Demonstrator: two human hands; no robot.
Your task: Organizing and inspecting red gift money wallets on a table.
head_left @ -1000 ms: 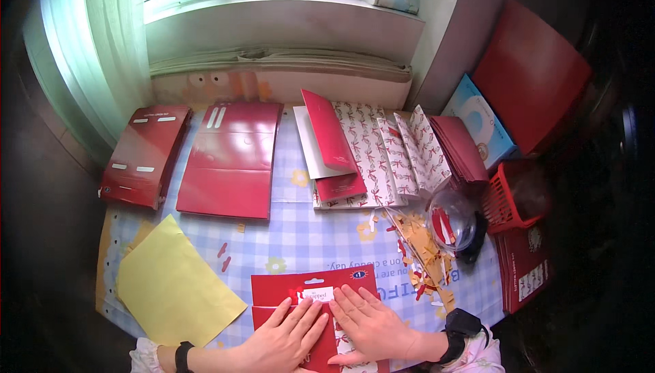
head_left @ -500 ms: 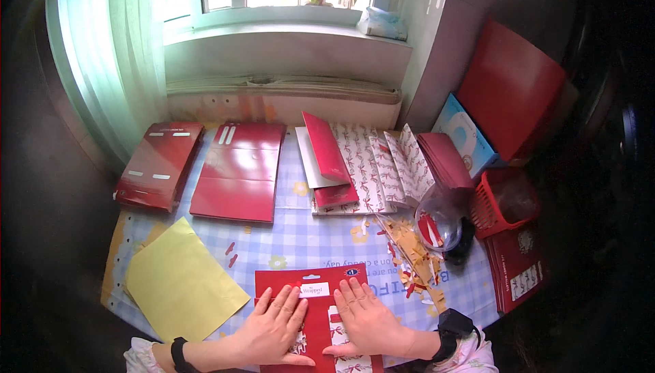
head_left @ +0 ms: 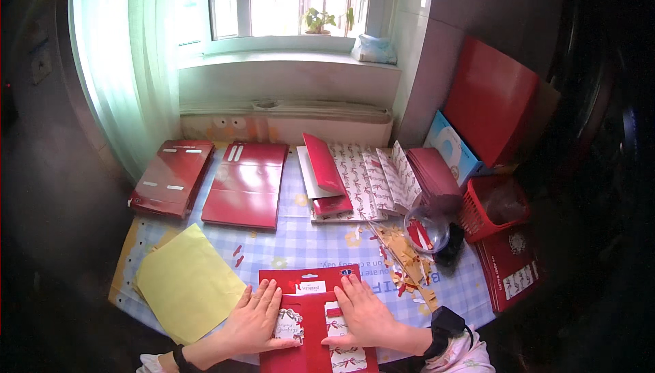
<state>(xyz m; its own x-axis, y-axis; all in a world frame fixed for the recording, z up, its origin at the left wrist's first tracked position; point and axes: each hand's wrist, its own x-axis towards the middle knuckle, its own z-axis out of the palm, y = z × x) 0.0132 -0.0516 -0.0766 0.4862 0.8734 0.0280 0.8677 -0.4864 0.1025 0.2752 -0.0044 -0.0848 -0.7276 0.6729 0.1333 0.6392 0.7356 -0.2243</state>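
My left hand (head_left: 257, 316) and my right hand (head_left: 363, 313) lie flat, fingers spread, on a red card sheet (head_left: 310, 282) at the near edge of the table. The sheet carries a small white label near its top and white patterned pieces with red bows (head_left: 348, 358) lower down. The left hand presses beside a small white decorated tag (head_left: 288, 324). A dark watch (head_left: 445, 325) is on my right wrist and a dark band on my left.
A yellow paper sheet (head_left: 185, 281) lies left of the hands. Flat red bags (head_left: 170, 176) (head_left: 247, 183) sit at the back, patterned papers (head_left: 368, 175) in the middle, paper scraps (head_left: 402, 264), a clear cup (head_left: 426, 230), a red basket (head_left: 495, 208) on the right.
The view has tilted upward, showing more of the window. Both hands stay flat on the red sheet; the fingers have spread slightly and shifted little.
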